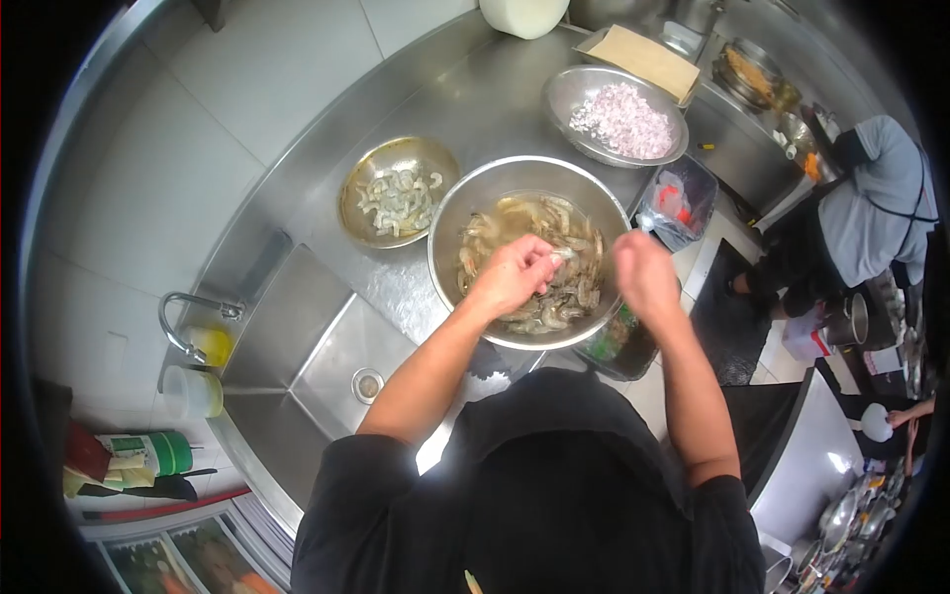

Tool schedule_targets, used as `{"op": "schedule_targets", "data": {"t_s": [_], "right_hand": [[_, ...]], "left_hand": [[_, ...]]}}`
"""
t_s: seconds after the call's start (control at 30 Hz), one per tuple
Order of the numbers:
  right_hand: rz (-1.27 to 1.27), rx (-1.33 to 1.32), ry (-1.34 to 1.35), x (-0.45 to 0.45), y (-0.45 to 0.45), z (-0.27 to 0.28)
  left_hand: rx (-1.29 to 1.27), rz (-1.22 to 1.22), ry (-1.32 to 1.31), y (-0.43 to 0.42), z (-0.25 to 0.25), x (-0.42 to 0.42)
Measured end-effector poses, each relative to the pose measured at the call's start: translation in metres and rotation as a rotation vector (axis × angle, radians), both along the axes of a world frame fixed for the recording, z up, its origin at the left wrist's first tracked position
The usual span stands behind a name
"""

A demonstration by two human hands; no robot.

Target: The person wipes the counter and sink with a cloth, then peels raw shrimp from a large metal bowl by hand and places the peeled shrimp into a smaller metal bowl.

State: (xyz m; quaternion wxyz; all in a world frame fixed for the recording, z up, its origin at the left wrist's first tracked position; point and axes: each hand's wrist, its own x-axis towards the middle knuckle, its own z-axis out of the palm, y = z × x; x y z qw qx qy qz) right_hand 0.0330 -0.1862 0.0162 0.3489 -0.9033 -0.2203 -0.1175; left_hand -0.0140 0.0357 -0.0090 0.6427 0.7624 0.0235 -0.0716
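Between the thumb and fingers of my left hand [520, 275] is a shrimp [564, 254], pinched above a large steel bowl [442, 213]. That bowl holds murky water and many unpeeled shrimp [556, 315]. My right hand [645, 274] is at the bowl's right rim, smeared by motion. Its fingers look curled, but whether they hold anything cannot be made out. To the left stands a smaller steel bowl [348, 210] with peeled, pale shrimp [398, 200]. Right of the large bowl is a lined bin [705, 188] with red and white plastic inside.
A bowl [556, 99] of chopped pinkish pieces stands at the back, near a cardboard piece [638, 61]. On my left are a sink [341, 342] and a faucet [178, 322]. A co-worker [881, 198] stands to the right. Below the large bowl's right side sits a dark container [628, 361].
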Motion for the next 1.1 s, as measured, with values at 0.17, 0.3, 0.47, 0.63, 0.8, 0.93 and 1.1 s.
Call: {"op": "schedule_targets", "data": {"t_s": [0.17,0.3,0.47,0.63,0.8,0.93,1.1], "right_hand": [[-0.161,-0.366,0.106,0.020,-0.064,-0.007],[0.113,-0.118,-0.095,0.013,-0.029,-0.020],[0.282,-0.083,-0.113,-0.010,0.041,-0.030],[0.276,-0.214,0.018,-0.013,0.052,-0.033],[0.304,0.104,0.222,-0.011,0.047,-0.037],[0.208,0.403,0.796,-0.012,0.041,-0.035],[0.195,0.857,1.152,-0.007,0.033,-0.047]], "left_hand": [[-0.329,0.156,0.162,0.017,-0.009,0.001],[-0.459,0.088,0.257,0.012,-0.013,0.003],[-0.396,0.044,0.268,0.000,-0.011,0.003],[-0.225,-0.024,0.210,0.000,-0.012,-0.002],[-0.061,-0.041,0.165,-0.001,-0.008,-0.005],[0.101,-0.120,0.067,0.002,0.003,-0.011],[0.158,-0.128,-0.044,0.009,-0.005,-0.011]]}}
